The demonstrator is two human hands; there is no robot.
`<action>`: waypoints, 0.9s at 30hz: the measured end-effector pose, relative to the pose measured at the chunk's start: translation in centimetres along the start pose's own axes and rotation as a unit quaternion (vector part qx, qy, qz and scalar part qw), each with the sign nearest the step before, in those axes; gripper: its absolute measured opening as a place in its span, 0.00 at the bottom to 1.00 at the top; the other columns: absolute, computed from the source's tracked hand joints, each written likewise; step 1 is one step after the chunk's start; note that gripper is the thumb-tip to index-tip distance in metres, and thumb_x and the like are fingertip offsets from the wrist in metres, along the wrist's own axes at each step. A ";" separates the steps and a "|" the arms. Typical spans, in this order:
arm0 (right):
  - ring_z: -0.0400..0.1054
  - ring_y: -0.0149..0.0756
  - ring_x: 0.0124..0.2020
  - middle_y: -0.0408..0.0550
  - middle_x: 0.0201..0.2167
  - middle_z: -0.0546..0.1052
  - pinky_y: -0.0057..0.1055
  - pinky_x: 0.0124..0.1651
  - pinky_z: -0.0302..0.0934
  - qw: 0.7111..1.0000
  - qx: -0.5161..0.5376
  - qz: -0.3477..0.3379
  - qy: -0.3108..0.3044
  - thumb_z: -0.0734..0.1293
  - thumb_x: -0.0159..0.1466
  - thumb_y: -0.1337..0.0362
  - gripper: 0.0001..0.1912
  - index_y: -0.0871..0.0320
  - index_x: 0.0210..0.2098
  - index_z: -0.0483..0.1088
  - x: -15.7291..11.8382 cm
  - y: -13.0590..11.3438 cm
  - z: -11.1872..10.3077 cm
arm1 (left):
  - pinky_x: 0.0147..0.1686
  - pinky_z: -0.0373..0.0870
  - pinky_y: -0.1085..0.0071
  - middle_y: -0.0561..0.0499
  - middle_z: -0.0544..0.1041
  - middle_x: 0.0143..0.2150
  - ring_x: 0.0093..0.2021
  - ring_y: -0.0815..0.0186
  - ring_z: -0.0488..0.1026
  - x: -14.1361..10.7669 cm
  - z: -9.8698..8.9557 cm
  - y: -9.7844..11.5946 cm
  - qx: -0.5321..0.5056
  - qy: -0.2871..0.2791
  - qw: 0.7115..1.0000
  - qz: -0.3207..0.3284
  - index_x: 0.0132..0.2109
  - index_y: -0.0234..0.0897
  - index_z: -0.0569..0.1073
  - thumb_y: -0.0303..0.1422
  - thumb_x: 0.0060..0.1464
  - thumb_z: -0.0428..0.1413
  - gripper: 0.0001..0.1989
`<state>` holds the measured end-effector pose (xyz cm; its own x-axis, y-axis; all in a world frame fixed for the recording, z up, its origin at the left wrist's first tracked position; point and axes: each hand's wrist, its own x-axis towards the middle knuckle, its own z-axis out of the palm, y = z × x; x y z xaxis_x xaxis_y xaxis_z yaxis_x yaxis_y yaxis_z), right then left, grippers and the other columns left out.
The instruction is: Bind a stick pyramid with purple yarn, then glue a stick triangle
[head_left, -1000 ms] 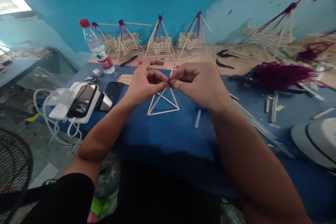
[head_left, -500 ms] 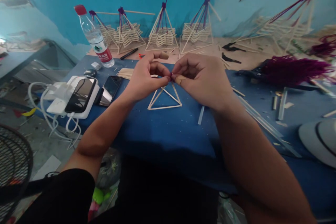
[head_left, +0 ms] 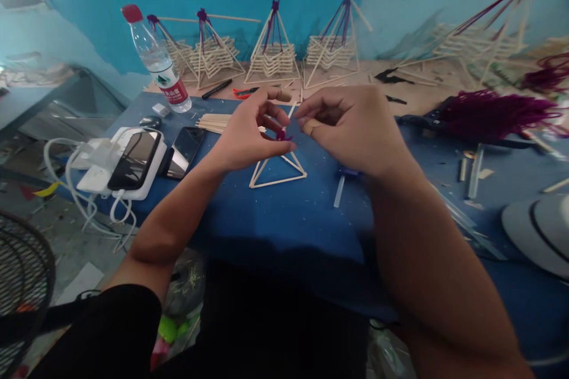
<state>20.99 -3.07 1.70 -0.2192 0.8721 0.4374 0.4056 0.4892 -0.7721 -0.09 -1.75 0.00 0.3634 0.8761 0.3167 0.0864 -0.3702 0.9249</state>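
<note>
A small pyramid frame of thin wooden sticks (head_left: pixel 278 181) stands on the blue table in front of me. Dark purple yarn (head_left: pixel 282 135) is wound at its top. My left hand (head_left: pixel 249 130) is curled around that top, with the yarn between thumb and forefinger. Just to the right, my right hand (head_left: pixel 344 124) has its fingers bent and its thumb close to the forefinger, a little apart from the yarn. Whatever thin end it pinches is too small to make out. Behind my left hand lies a bundle of wooden sticks (head_left: pixel 213 123).
Finished-looking stick pyramids (head_left: pixel 275 59) line the wall. To the left are a water bottle (head_left: pixel 166 80), a phone (head_left: pixel 186 151) and a power bank with cables (head_left: pixel 133 157). A purple yarn heap (head_left: pixel 498 115) and clear strips (head_left: pixel 475 174) lie right. A fan (head_left: pixel 22 284) stands at lower left.
My right hand has moved slightly right, away from my left fingertips. The left thumb and forefinger have parted more, so the purple yarn between them shows more clearly.
</note>
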 end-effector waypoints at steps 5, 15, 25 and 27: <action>0.75 0.38 0.32 0.45 0.30 0.83 0.39 0.38 0.70 0.999 0.001 0.006 0.040 0.74 0.58 0.74 0.09 0.52 0.32 0.82 0.6 0.5 -0.7 | 0.37 0.81 0.71 0.51 0.80 0.44 0.38 0.67 0.81 0.0 -0.2 -0.1 -0.005 -0.007 1.000 -0.002 0.55 0.38 0.76 0.21 0.38 0.73 0.34; 0.72 0.38 0.32 0.46 0.29 0.79 0.40 0.41 0.66 0.998 -0.037 0.043 0.041 0.75 0.62 0.69 0.03 0.55 0.32 0.80 1.1 1.4 -2.5 | 0.47 0.88 0.67 0.50 0.83 0.43 0.46 0.61 0.87 0.0 0.1 -0.4 -0.004 -0.019 0.999 0.041 0.51 0.37 0.78 0.26 0.48 0.72 0.22; 0.72 0.37 0.32 0.46 0.30 0.81 0.37 0.37 0.64 0.999 -0.015 0.026 0.017 0.74 0.61 0.65 0.02 0.56 0.32 0.81 1.2 1.1 -2.8 | 0.55 0.87 0.65 0.45 0.82 0.56 0.56 0.56 0.87 0.4 0.6 -1.9 -0.040 -0.036 0.995 0.088 0.52 0.37 0.78 0.26 0.51 0.73 0.22; 0.74 0.37 0.33 0.46 0.31 0.82 0.36 0.37 0.65 0.998 0.030 0.015 -0.049 0.76 0.59 0.62 0.04 0.55 0.32 0.80 0.9 0.4 -2.7 | 0.56 0.87 0.65 0.45 0.82 0.56 0.56 0.58 0.86 0.6 0.7 -2.4 -0.032 -0.028 0.994 0.105 0.52 0.37 0.78 0.27 0.52 0.72 0.21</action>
<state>23.36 -2.16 3.07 -0.2951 0.8813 0.3690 0.3606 0.4604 -0.8112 0.55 -0.50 -2.16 0.4191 0.7624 0.4930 -0.0554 -0.5205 0.8520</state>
